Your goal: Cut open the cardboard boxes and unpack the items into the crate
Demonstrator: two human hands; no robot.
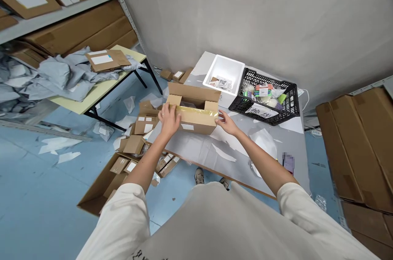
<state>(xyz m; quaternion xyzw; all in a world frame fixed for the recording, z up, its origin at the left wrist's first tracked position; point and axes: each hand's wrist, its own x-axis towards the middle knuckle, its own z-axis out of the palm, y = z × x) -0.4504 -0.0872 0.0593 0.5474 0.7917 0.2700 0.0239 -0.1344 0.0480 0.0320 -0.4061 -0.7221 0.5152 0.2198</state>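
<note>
An open cardboard box (pixel 199 127) sits on the grey table near its left end, its long flaps raised at the back and folded out in front. Yellowish clear tape runs along the front flap. Inside, the contents are mostly in shadow; some clear plastic shows. My left hand (pixel 170 120) grips the front flap at the left corner, fingers over its upper edge. At the right corner, my right hand (pixel 227 123) pinches the flap's end between thumb and fingers.
Behind the box stand a white bin (pixel 225 65) with small packets and a black crate (pixel 284 116) of bagged goods. Plastic wrap (pixel 264 143) lies on the table's right. A carton (pixel 92 194) of small boxes is on the floor, left. Grey parcels (pixel 57 71) cover a side table.
</note>
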